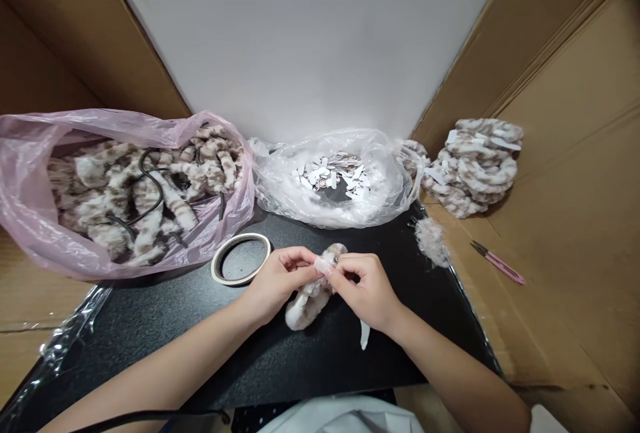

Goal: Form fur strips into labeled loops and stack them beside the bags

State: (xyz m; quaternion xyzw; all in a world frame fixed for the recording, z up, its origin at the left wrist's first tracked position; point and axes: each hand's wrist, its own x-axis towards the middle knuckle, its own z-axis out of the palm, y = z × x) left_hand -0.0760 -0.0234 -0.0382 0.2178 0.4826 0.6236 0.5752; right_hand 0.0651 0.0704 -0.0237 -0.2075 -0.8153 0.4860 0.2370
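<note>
A: What is over on the left?
B: A big pink bag (25, 226). It is open, and it is full of fuzzy brown and white pieces (107, 200). A bendy black cord (159, 188) sits on top of them.

A: And next to that?
B: A roll of tape (218, 273), like a flat ring. It lies on the black worktop (165, 340), just beside the left hand (279, 281).

A: What is the left hand doing?
B: Its finger and thumb are close together, pinching a little white strip (323, 264). A fuzzy piece (305, 311) is under the hands, near the middle of the worktop.

A: What is behind the hands?
B: A see-through bag (277, 196) with its top open. Lots of white tags (324, 170) are inside.

A: How about the right hand (369, 288)?
B: It is pinched too, on the same white strip. A longer white slip (365, 336) is just below it. I cannot tell if that hangs or lies flat.

A: And far over on the right?
B: A puff of fluff (433, 241) by the worktop's edge, then a heap of fuzzy loops (475, 170) with white bits on it. Last are the snips (497, 262) with a pink handle, on brown cardboard (565, 273).
</note>
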